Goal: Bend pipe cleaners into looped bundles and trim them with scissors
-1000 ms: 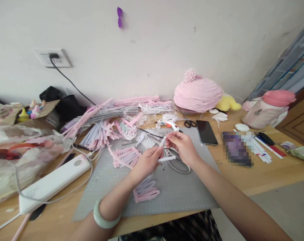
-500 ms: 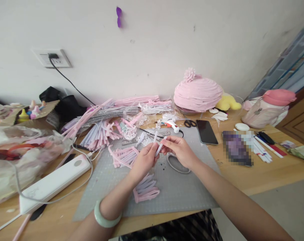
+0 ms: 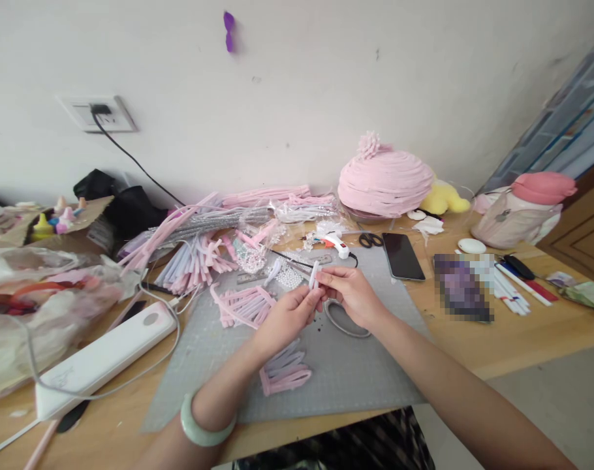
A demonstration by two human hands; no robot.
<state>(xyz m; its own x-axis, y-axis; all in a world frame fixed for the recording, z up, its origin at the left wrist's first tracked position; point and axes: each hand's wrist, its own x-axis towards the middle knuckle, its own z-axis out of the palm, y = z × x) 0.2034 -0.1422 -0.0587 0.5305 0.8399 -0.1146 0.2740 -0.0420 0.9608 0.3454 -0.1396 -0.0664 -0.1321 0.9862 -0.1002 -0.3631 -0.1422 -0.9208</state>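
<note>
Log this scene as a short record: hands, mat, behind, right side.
Left hand: grip closed on a pale strip
Right hand: fingers pinching the same strip
Grey mat: under both hands; pink and lilac loops lie on it
Behind hands: white beads, white glue gun
Right side: dark-screened phone, pink-lidded bottle

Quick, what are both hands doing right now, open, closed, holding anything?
Left hand: closed, pinching a pale strip between thumb and fingers.
Right hand: closed, pinching the same pale strip.
</note>
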